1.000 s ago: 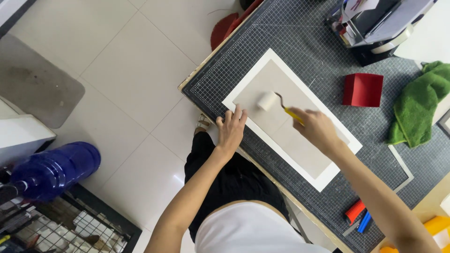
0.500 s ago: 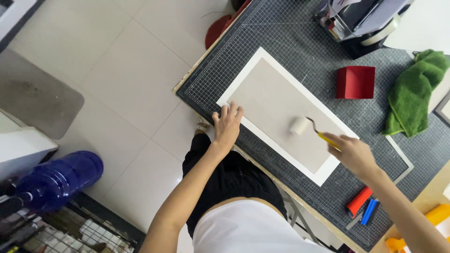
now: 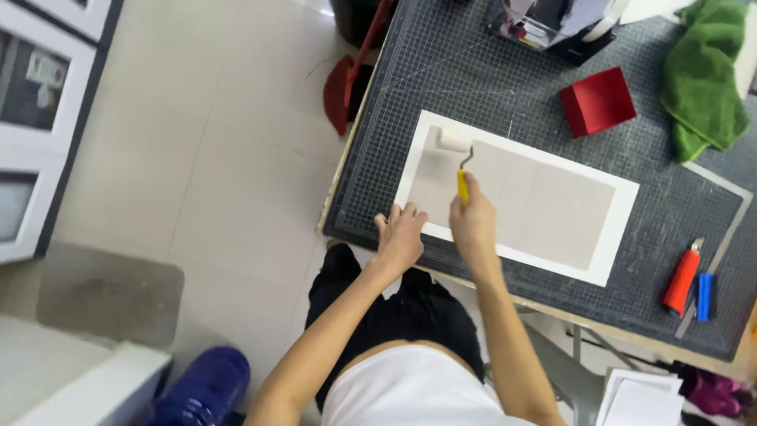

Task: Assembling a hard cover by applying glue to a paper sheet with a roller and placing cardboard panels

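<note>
Roller (image 3: 453, 140) now beyond right fingers (image 3: 471, 207)

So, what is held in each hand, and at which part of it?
The right hand holds a small roller by its yellow handle, with the white roller head on the grey sheet. The left hand holds nothing; it presses flat on the sheet's white border.

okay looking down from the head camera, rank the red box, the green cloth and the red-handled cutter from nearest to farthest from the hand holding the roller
From the right hand:
1. Red box, up and to its right in the picture.
2. Red-handled cutter, far right near the table's front edge.
3. Green cloth, at the top right corner.
</note>
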